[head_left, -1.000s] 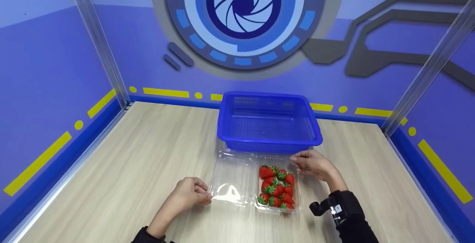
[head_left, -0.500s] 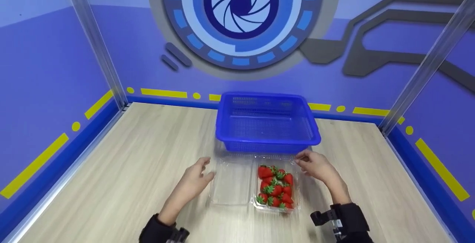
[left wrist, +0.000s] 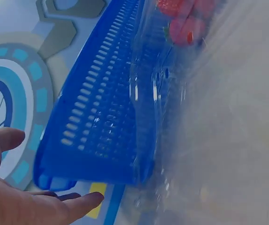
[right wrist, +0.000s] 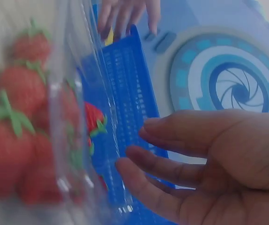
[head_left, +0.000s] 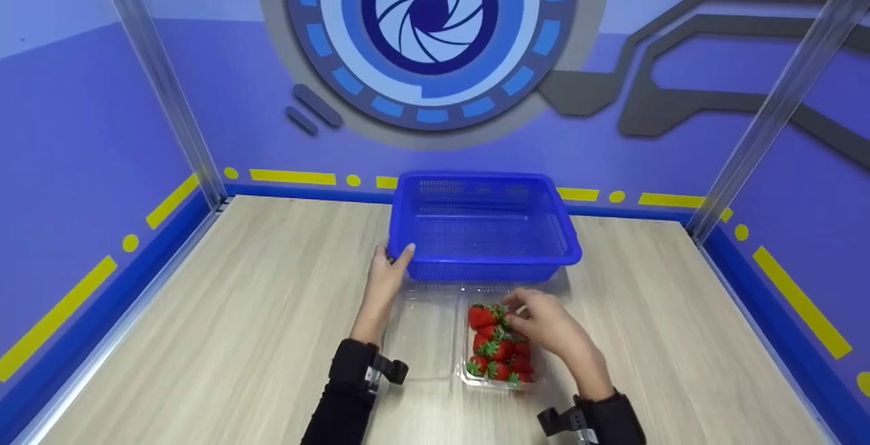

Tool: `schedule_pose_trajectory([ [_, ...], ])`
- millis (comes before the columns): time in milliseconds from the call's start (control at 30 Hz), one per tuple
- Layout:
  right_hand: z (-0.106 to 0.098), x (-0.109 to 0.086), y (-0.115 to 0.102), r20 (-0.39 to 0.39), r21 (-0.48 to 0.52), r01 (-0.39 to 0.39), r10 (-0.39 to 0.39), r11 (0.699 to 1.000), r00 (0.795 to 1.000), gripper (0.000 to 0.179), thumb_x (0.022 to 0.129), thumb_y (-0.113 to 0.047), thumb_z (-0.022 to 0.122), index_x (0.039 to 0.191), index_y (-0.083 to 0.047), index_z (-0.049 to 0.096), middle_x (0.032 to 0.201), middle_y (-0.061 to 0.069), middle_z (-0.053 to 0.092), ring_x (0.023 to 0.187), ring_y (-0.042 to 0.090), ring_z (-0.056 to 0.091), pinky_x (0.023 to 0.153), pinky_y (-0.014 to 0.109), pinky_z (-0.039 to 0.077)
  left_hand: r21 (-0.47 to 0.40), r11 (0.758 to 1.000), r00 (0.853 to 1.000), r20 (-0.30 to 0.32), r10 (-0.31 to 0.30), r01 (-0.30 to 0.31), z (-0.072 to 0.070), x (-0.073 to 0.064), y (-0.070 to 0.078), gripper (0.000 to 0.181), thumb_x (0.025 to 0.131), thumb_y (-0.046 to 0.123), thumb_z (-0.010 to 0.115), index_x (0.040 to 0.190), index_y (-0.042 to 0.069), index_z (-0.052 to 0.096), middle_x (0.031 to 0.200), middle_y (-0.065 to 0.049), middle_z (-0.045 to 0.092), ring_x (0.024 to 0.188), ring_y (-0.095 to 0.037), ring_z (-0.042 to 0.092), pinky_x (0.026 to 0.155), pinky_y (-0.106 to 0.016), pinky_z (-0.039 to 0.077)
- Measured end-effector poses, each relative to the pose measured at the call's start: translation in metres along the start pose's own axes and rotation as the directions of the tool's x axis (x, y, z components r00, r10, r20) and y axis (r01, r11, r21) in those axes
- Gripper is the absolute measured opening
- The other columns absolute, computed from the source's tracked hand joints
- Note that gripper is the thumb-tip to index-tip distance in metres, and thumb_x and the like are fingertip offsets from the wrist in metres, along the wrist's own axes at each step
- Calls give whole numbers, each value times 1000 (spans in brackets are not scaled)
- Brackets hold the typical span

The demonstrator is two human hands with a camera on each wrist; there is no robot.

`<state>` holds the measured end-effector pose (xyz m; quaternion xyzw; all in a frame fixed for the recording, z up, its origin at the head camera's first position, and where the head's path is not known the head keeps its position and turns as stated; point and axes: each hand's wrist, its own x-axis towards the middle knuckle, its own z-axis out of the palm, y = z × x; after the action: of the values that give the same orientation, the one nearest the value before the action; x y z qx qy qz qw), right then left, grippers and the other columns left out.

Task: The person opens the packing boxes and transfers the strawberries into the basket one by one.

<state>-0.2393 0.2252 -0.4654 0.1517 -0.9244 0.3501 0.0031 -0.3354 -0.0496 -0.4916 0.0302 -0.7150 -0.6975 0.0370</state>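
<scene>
My left hand point(head_left: 384, 285) is at the near left corner of the blue plastic basket point(head_left: 493, 260), its thumb and fingers spread on either side of that corner in the left wrist view. My right hand point(head_left: 552, 323) hovers over the far right part of a clear plastic clamshell box point(head_left: 499, 384) of strawberries point(head_left: 498, 348). In the right wrist view the fingers point(right wrist: 160, 171) are bent but apart, with nothing between them. The box lies opened out, its lid point(head_left: 425, 340) flat to the left.
The basket stands behind the box, close to the back wall point(head_left: 326, 153), with nothing inside. Wood-look tabletop point(head_left: 285, 261) stretches left and right of them. Metal posts point(head_left: 163, 98) mark the back corners, and blue panels enclose the sides.
My left hand has let go of the lid's left edge and moved forward to the basket corner. My right hand has come off the box's far right corner and moved left over the strawberries.
</scene>
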Motion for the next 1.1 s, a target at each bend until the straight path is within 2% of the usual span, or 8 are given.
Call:
schedule_pose_trajectory([
  [67,7,2,-5,-10,-5,-1,1,1000,1000,21,91,2,69,112,2,68,106,18,69,89,30,70,74,41,59,-12,1000,1000,-22,-9,8,6,5,-2,69,104,27,58,155,-6,25,156,-28,37,145,-39,36,119,-49,31],
  [167,17,6,-10,-36,-43,-14,12,999,999,24,88,4,72,111,0,69,108,16,68,91,29,68,77,41,58,12,1000,999,-51,16,-15,12,11,-3,63,105,19,54,153,-9,25,154,-31,38,144,-42,36,119,-50,31],
  [333,29,12,-13,-79,-120,-5,-5,993,997,30,86,4,76,115,-1,70,115,16,67,101,34,65,86,47,56,31,999,998,-46,35,-33,10,16,2,57,105,10,50,152,-11,27,153,-32,38,144,-42,36,119,-50,31],
  [500,40,16,-12,-46,-141,56,-63,988,997,32,86,4,75,117,2,70,120,20,65,112,39,63,94,51,53,-85,996,1000,-14,-22,21,2,15,7,53,103,6,46,152,-8,30,153,-29,40,144,-39,39,118,-48,33],
  [633,46,18,-10,-44,-156,39,-47,987,998,29,86,4,76,114,3,71,117,19,67,111,38,63,93,50,53,-203,976,996,5,-84,84,-5,9,7,52,101,3,45,151,-6,33,152,-27,42,141,-37,43,114,-46,39],
  [833,51,18,-7,-80,-197,48,-65,979,995,25,84,3,78,109,3,71,108,18,68,103,38,64,89,52,53,-242,963,993,11,-118,118,-10,2,4,47,106,9,43,150,-5,35,147,-27,47,134,-37,51,109,-47,44],
  [1000,55,16,-3,-109,-209,31,-55,977,993,25,83,1,80,106,-1,71,102,15,69,97,35,65,85,50,53,-180,979,995,-14,-103,99,-11,2,-1,42,110,15,42,145,-8,44,132,-29,58,109,-30,64,98,-49,50],
  [1100,56,16,-1,-132,-207,10,-38,978,991,26,82,0,81,105,-3,71,100,13,70,95,33,65,83,49,53,-165,982,996,-13,-93,90,-10,3,-1,37,109,13,45,138,-9,50,121,-27,62,93,-21,65,93,-49,51],
])
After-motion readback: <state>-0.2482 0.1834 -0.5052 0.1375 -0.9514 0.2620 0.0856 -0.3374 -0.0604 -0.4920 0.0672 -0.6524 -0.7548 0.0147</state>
